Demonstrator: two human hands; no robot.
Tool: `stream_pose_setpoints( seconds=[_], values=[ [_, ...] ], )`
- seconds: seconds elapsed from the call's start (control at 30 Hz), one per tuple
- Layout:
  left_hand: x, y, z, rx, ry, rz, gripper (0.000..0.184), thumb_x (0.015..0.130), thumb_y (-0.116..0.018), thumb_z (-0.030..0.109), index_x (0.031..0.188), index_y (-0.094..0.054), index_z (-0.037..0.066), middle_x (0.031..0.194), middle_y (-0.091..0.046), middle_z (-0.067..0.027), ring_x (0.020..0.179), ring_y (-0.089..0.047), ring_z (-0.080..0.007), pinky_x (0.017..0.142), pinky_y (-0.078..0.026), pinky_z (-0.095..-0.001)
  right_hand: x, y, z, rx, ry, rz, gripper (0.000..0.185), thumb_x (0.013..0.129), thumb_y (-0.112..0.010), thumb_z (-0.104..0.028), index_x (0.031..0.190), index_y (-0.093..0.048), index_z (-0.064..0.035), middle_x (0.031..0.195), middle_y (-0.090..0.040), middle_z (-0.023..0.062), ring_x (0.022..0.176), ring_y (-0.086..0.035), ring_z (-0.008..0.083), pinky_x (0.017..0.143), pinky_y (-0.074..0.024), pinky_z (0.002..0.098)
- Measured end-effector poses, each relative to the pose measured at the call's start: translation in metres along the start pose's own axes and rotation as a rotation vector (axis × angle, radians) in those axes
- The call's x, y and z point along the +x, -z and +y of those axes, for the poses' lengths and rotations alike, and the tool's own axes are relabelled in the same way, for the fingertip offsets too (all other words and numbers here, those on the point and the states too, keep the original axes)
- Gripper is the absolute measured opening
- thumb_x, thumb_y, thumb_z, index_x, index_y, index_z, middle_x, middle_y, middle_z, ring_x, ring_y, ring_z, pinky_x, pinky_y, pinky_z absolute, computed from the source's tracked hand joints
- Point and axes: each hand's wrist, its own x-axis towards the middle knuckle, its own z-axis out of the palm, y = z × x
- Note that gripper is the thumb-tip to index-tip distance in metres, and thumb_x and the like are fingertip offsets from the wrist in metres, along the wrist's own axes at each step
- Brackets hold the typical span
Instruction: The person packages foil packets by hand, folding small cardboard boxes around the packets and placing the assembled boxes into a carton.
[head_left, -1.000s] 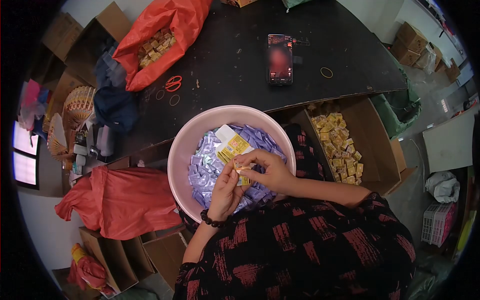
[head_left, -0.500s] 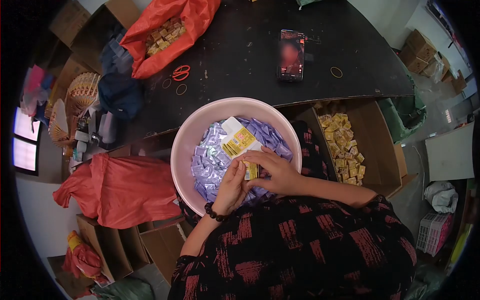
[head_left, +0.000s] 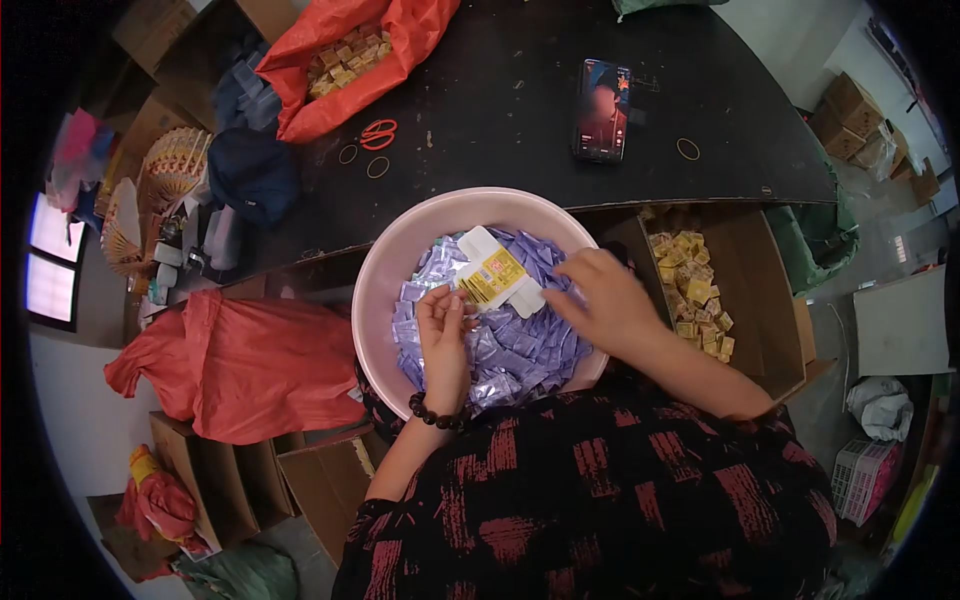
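My left hand (head_left: 443, 335), with a dark bead bracelet at the wrist, hovers over the left part of the pink basin (head_left: 373, 305). Its fingers are loosely curled and apart, with nothing visible in them. Over the basin's right rim is my right hand (head_left: 610, 300), fingers spread and holding nothing I can see. Between the hands a flattened yellow-and-white carton (head_left: 497, 277) lies on many small purple packets (head_left: 510, 350).
Small yellow boxes (head_left: 685, 262) fill part of a cardboard box (head_left: 765, 300) at right. On the black table (head_left: 490, 120) are a phone (head_left: 602, 110), red scissors (head_left: 378, 134), rubber bands and an open red bag (head_left: 425, 45) of small boxes. Another red bag (head_left: 250, 365) is at left.
The small yellow box that was between my hands is no longer in them. My hands have separated, the right one moving right towards the cardboard box. The view has shifted slightly.
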Motion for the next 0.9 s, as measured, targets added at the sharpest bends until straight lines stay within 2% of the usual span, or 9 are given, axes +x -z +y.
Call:
stream_pose_setpoints(
  seconds=[0.1, 0.2, 0.27, 0.37, 0.43, 0.57, 0.63, 0.73, 0.9],
  values=[
    [0.0, 0.002, -0.006, 0.027, -0.01, -0.008, 0.025, 0.096, -0.052, 0.012, 0.119, -0.044, 0.005, 0.106, -0.057, -0.0072, 0.09, -0.055, -0.0113, 0.078, -0.046, -0.0229, 0.043, -0.075, 0.009, -0.074, -0.055, -0.125, 0.054, 0.075, -0.074, -0.037, 0.104, -0.057, 0.0057, 0.103, -0.059, 0.0211, 0.101, -0.057, 0.0355, 0.089, -0.0451, 0.0423],
    [0.0, 0.011, -0.01, 0.096, -0.03, 0.019, 0.026, 0.096, -0.052, 0.01, 0.119, -0.044, 0.004, 0.107, -0.057, -0.0067, 0.091, -0.055, -0.0112, 0.078, -0.046, -0.0231, 0.059, -0.102, 0.019, -0.098, -0.054, -0.091, 0.06, 0.07, -0.077, -0.041, 0.102, -0.056, 0.0056, 0.101, -0.059, 0.0227, 0.099, -0.057, 0.036, 0.087, -0.0456, 0.0414],
    [0.001, 0.014, -0.01, 0.096, -0.021, 0.006, 0.026, 0.095, -0.052, 0.009, 0.119, -0.044, 0.003, 0.108, -0.057, -0.0067, 0.093, -0.055, -0.0111, 0.08, -0.046, -0.0233, 0.061, -0.101, 0.019, -0.093, -0.103, -0.126, 0.056, 0.07, -0.077, -0.038, 0.1, -0.055, 0.0036, 0.101, -0.06, 0.022, 0.098, -0.057, 0.036, 0.085, -0.0461, 0.041],
    [0.003, 0.012, -0.011, 0.106, 0.022, 0.02, 0.026, 0.095, -0.053, 0.009, 0.119, -0.045, 0.002, 0.109, -0.057, -0.0071, 0.094, -0.054, -0.0107, 0.082, -0.045, -0.023, 0.06, -0.109, 0.026, -0.021, -0.076, -0.013, 0.049, 0.071, -0.076, -0.032, 0.098, -0.055, 0.0031, 0.102, -0.06, 0.0214, 0.1, -0.057, 0.0365, 0.084, -0.0464, 0.0415],
    [0.005, 0.012, -0.017, 0.132, 0.015, -0.027, 0.032, 0.095, -0.054, 0.013, 0.124, -0.046, 0.002, 0.115, -0.056, -0.0067, 0.1, -0.055, -0.0116, 0.089, -0.045, -0.0247, 0.059, -0.11, 0.026, 0.012, -0.044, 0.109, 0.038, 0.075, -0.073, -0.025, 0.096, -0.055, 0.0017, 0.092, -0.061, 0.0198, 0.093, -0.059, 0.0363, 0.083, -0.0462, 0.0429],
    [0.003, 0.005, -0.02, 0.164, -0.009, -0.023, 0.039, 0.099, -0.049, 0.017, 0.132, -0.042, -0.001, 0.122, -0.054, -0.0089, 0.109, -0.054, -0.0146, 0.096, -0.043, -0.0274, 0.056, -0.095, 0.015, 0.096, 0.014, 0.132, 0.03, 0.082, -0.067, -0.019, 0.097, -0.057, 0.004, 0.087, -0.064, 0.0209, 0.085, -0.063, 0.0348, 0.078, -0.0484, 0.0412],
    [-0.004, -0.002, -0.009, 0.023, 0.031, -0.091, 0.045, 0.101, -0.042, 0.02, 0.138, -0.036, -0.003, 0.129, -0.051, -0.0113, 0.116, -0.051, -0.017, 0.099, -0.042, -0.0279, 0.044, -0.092, -0.001, 0.62, 0.022, 0.241, 0.028, 0.087, -0.059, -0.014, 0.106, -0.058, 0.0076, 0.088, -0.063, 0.0261, 0.079, -0.063, 0.0388, 0.072, -0.0505, 0.0416],
    [-0.01, -0.005, -0.007, -0.02, 0.019, -0.069, 0.044, 0.102, -0.04, 0.022, 0.137, -0.038, -0.004, 0.129, -0.051, -0.0109, 0.116, -0.051, -0.0158, 0.097, -0.044, -0.0276, 0.035, -0.101, -0.003, 0.582, 0.032, 0.246, 0.035, 0.09, -0.058, -0.015, 0.117, -0.056, 0.0082, 0.094, -0.065, 0.0257, 0.082, -0.068, 0.0314, 0.07, -0.0512, 0.0335],
    [-0.008, -0.001, -0.006, -0.024, 0.028, -0.117, 0.041, 0.101, -0.042, 0.018, 0.137, -0.038, -0.002, 0.126, -0.053, -0.0122, 0.112, -0.054, -0.0154, 0.094, -0.046, -0.0286, 0.022, -0.103, -0.016, 0.48, 0.146, 0.206, 0.038, 0.091, -0.059, -0.018, 0.119, -0.056, 0.0073, 0.093, -0.065, 0.0247, 0.084, -0.067, 0.0305, 0.072, -0.0513, 0.0329]
  ],
)
